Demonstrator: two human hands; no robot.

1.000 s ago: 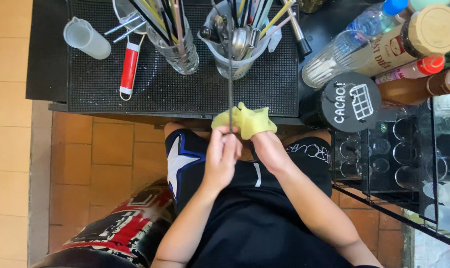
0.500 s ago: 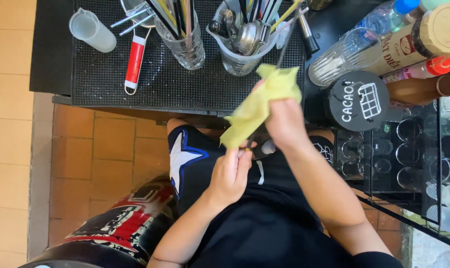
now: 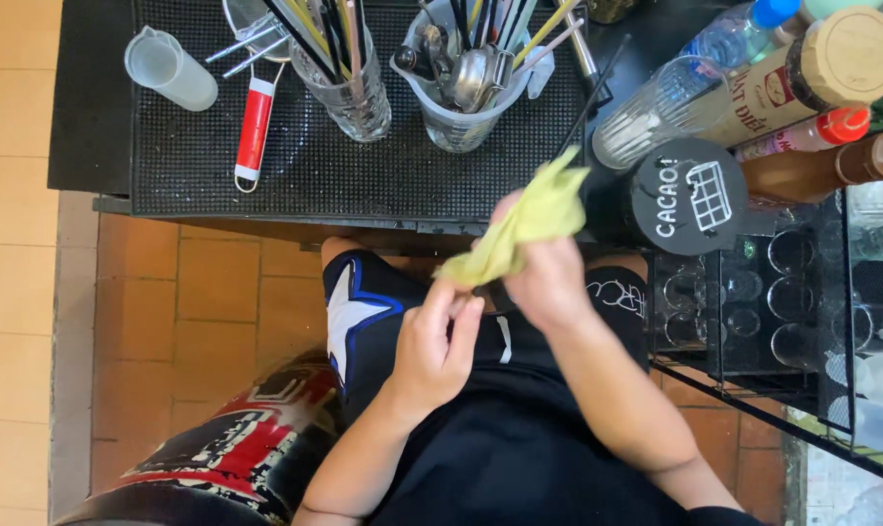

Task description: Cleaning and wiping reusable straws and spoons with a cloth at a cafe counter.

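Observation:
My right hand [image 3: 549, 278] grips a yellow-green cloth [image 3: 524, 222] bunched around a thin black rod [image 3: 597, 90]. The rod slants up and to the right over the black bar mat [image 3: 295, 170]. Its lower part is hidden inside the cloth. My left hand [image 3: 440, 341] sits just below, over my lap, and its fingertips pinch at the cloth's lower tip, where the rod's line ends. Both hands are in front of the counter edge.
On the mat stand a clear measuring cup [image 3: 169, 68], a red-handled tool [image 3: 254, 127], a glass of sticks [image 3: 349, 83] and a jug of utensils [image 3: 466, 83]. Bottles [image 3: 753, 83] and a black round lid [image 3: 688, 195] crowd the right, above a rack of glasses [image 3: 802, 292].
The rod stood upright a second ago with both hands close together at the cloth. My right hand has since slid the cloth up and right, and the rod now leans right.

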